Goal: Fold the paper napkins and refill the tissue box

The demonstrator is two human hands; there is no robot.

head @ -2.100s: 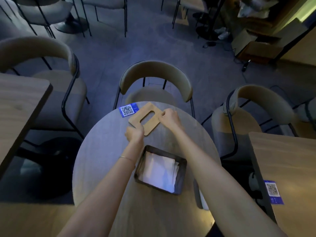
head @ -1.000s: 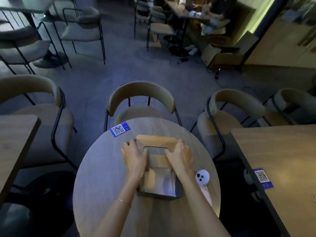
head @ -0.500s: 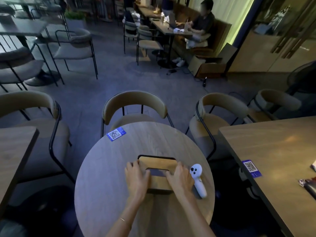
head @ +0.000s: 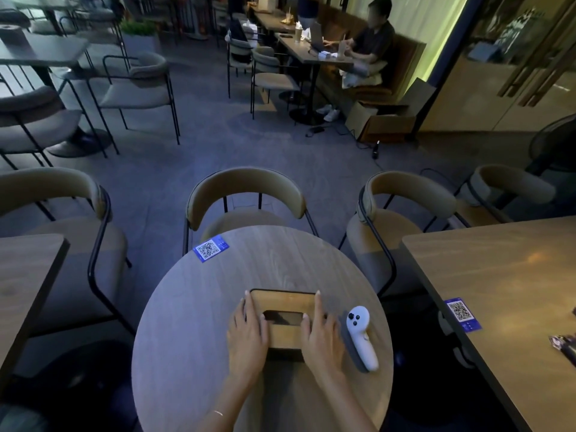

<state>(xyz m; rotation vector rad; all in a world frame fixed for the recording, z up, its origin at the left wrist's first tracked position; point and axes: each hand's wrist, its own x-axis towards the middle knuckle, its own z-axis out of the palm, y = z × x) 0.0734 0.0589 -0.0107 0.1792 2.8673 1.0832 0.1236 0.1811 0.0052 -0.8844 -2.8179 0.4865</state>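
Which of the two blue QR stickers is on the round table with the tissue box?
The far-left QR sticker, at the round table's back edge; the other sticker sits on the rectangular table to the right.

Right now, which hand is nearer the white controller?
Right. The right hand lies on the tissue box right beside the white controller; the left hand is on the box's far side.
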